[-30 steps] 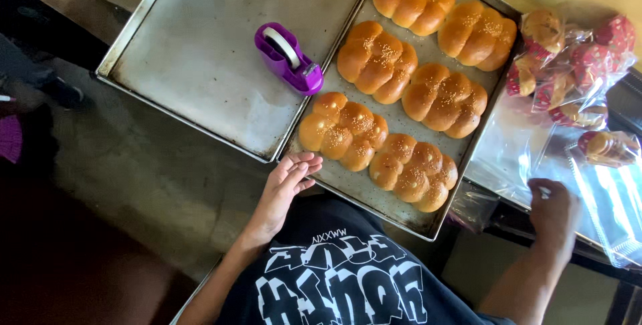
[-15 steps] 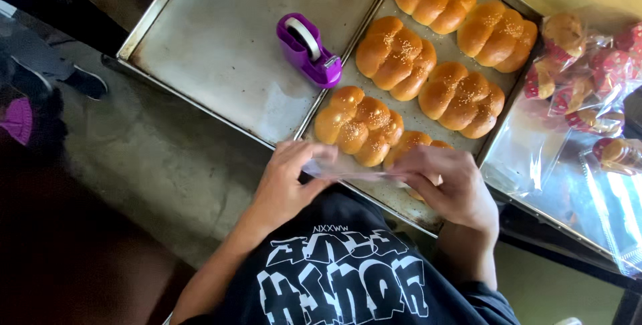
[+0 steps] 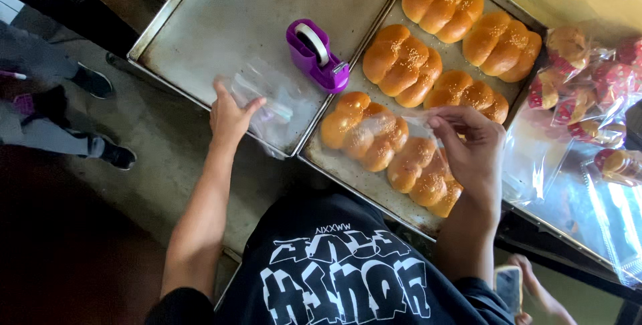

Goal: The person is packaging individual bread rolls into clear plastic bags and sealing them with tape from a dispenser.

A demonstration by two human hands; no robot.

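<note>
A purple plastic tape dispenser [image 3: 315, 55] with a white roll is sitting at the upper middle of the frame, on the right edge of the bare, dull grey metal baking tray [image 3: 200, 24], between the two hands. At the far right, clear bags of packed buns with red labels [image 3: 588, 97] are lying on a glossy sheet, and at the far left a bystander's grey trouser legs and dark shoes [image 3: 87, 81] are showing on the concrete floor.

The second metal tray [image 3: 348, 171], right of centre, is holding six golden braided buns topped with sesame; the lower left bun [image 3: 364, 128] is lying partly under a thin clear plastic bag [image 3: 408, 124].

The left hand [image 3: 231, 114] is resting with fingers spread flat on a crumpled clear plastic bag [image 3: 271, 101] at the bare tray's lower edge, pressing rather than gripping it. The right hand [image 3: 468, 148] is hovering over the lower buns, thumb and fingertips pinched together, seemingly on the thin bag's edge, though the film is hard to make out.
</note>
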